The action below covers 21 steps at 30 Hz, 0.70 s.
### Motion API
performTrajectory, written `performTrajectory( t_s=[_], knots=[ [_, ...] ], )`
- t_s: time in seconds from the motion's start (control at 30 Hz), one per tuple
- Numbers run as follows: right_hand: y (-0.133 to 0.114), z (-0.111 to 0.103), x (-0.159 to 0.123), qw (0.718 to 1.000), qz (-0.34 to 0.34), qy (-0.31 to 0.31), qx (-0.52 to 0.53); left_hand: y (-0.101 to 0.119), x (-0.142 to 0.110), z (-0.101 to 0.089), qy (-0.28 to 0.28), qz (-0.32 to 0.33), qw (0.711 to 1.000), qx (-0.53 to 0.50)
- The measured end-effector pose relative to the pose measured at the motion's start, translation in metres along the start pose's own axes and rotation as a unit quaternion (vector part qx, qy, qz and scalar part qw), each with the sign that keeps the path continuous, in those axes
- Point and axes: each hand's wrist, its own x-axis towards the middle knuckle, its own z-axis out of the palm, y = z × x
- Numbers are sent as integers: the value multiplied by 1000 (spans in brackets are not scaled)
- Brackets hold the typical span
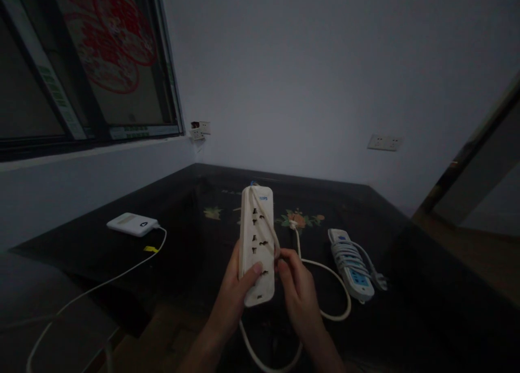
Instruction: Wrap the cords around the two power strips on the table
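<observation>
My left hand (233, 291) grips a cream power strip (257, 237), held upright over a dark table (122, 253), with its thumb across the sockets. My right hand (298, 291) pinches the strip's cream cable (325, 270) at the strip's right edge. One turn of the cable runs diagonally over the strip's face. The remaining cable loops down below my hands and out to the right.
A second white power strip (352, 264), its cable wound around it, lies on the table to the right. A white power bank (132, 224) with a white cable sits at the left. Wall sockets (384, 142) and a window (81, 64) are behind.
</observation>
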Motion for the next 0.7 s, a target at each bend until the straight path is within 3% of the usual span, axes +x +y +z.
performTrajectory(
  t_s=[0.27, 0.47, 0.6, 0.7],
  knots=[
    [8, -13, -14, 974, -125, 133, -134, -26, -13, 6, -19, 35, 991, 131],
    [-4, -27, -26, 964, -84, 221, -120, -23, -15, 5, -54, 29, 989, 134],
    [-11, -27, -29, 978, -65, 175, -97, -24, -16, 9, -87, -40, 994, 52],
    [-13, -25, -29, 988, -50, 123, -73, -26, -18, 14, -77, -83, 993, -35]
  ],
)
